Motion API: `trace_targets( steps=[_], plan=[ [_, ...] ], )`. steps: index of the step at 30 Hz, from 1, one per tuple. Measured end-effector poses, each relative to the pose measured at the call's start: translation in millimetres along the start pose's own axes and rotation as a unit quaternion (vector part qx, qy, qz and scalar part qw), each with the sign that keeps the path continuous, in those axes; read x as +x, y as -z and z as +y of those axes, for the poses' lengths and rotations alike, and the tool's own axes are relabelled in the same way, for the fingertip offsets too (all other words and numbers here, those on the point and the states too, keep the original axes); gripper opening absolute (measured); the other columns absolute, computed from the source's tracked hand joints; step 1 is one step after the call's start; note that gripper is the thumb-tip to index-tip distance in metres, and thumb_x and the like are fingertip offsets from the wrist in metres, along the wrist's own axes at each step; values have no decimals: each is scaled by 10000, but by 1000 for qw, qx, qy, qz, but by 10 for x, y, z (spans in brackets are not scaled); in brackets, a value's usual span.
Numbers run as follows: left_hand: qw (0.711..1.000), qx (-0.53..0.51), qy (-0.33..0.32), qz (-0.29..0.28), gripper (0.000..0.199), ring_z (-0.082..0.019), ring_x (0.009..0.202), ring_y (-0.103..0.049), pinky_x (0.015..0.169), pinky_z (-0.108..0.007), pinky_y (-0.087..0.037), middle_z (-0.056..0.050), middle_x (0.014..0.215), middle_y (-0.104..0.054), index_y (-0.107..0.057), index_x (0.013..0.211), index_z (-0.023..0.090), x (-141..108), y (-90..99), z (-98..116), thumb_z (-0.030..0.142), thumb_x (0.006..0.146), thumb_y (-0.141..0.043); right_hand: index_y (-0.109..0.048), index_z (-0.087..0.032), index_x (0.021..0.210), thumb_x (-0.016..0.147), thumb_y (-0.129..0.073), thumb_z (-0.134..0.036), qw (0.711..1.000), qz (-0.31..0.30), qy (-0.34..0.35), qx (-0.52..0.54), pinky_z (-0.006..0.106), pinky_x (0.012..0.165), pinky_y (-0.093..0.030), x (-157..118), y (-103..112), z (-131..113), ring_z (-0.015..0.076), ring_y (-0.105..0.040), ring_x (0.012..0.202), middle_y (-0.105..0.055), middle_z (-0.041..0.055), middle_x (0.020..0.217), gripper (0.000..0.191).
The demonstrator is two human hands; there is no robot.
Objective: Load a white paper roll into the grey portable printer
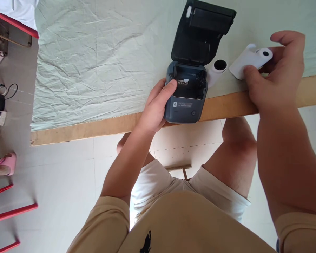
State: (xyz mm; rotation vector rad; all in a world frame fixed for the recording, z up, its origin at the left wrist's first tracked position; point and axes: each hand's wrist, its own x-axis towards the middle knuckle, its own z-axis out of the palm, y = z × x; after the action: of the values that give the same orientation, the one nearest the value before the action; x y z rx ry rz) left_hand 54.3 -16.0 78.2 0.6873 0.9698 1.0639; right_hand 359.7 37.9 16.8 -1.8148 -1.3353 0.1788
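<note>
My left hand (158, 103) is wrapped round a dark blue-grey label printer (185, 111), its thumb over the rim of the paper bay. The printer's black lid (200, 33) is swung up, and the bay below looks unfilled. At the right, my right hand (276, 73) grips a white label roll (249, 61) between thumb and fingers, part of its strip unwound. Its fingers are partly hidden behind the roll. Between the printer and that roll, a second white roll (213, 75) with a dark core stands on the cloth, beside the printer.
A pale green wrinkled cloth (94, 63) covers the table, whose wooden edge (84, 130) runs close to my legs. At the left are red stool legs (13, 213), cables with a power strip (0, 118), and another person's foot in a pink slipper (9, 163).
</note>
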Motion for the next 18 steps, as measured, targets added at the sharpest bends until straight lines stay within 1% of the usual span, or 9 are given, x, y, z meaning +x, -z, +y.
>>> trace_targets(
  steps=[3,5,7,9,11,13,15,17,18],
  plan=[
    [1000,-2,-1,-3,271,-281,1160,-920,847,-344,-773,-51,1003,-777,-754,1076,232,2,-2,-3,419,1231,-633,-727,-341,1420,729,-786,-28,1000,-18,22,-6,530,1095,-580,19,-4,38,326,-737,1207,-785,139,1470,761],
    [1000,4,-9,-5,257,-261,1104,-918,777,-306,-749,-44,975,-778,-751,1058,234,-4,-7,1,402,1219,-641,-768,-333,1383,721,-817,-37,999,-11,33,-28,546,1131,-572,25,-2,58,340,-736,1259,-761,145,1494,727],
    [1000,11,-15,-4,261,-248,1106,-918,766,-284,-738,-38,957,-781,-746,1027,232,-12,-14,8,366,1218,-629,-732,-354,1475,736,-841,-51,999,1,30,-24,553,1113,-574,19,7,65,328,-741,1196,-772,116,1425,806],
    [1000,10,-17,-2,273,-252,1125,-923,756,-281,-732,-40,961,-787,-750,1024,225,-17,-20,16,337,1226,-605,-662,-372,1574,768,-819,-45,1000,-13,22,-2,541,1057,-579,7,12,55,311,-743,1123,-796,94,1381,884],
    [1000,8,-9,0,320,-268,1201,-930,805,-294,-755,-45,979,-797,-760,1043,220,-17,-27,25,338,1255,-552,-686,-367,1538,749,-795,-17,1000,-24,13,-6,522,1014,-583,-2,6,36,303,-741,1088,-792,111,1418,871],
    [1000,5,0,5,362,-292,1356,-912,955,-336,-788,-51,1052,-824,-771,1075,216,-12,-33,34,345,1283,-504,-742,-358,1460,714,-794,-4,999,-28,17,-30,507,1017,-588,-9,-1,16,301,-742,1108,-768,132,1472,828],
    [1000,-3,8,12,334,-330,1488,-869,1101,-392,-785,-62,1178,-849,-776,1098,205,-6,-38,41,354,1286,-544,-717,-368,1525,703,-793,-10,999,-18,12,-32,497,1002,-592,-18,5,0,288,-731,1075,-772,120,1437,900],
    [1000,-16,15,16,270,-373,1539,-845,1156,-437,-780,-74,1293,-855,-777,1107,194,-1,-38,42,364,1263,-637,-632,-377,1639,722,-770,-16,1000,-18,3,-1,492,971,-587,-29,29,-16,279,-715,1033,-803,98,1373,995],
    [1000,-20,16,17,252,-386,1548,-840,1161,-450,-781,-75,1324,-855,-778,1109,195,0,-36,39,374,1252,-673,-623,-381,1646,721,-755,-13,999,-30,2,11,491,953,-580,-34,42,-26,278,-704,1014,-815,92,1368,1004]
  ],
)
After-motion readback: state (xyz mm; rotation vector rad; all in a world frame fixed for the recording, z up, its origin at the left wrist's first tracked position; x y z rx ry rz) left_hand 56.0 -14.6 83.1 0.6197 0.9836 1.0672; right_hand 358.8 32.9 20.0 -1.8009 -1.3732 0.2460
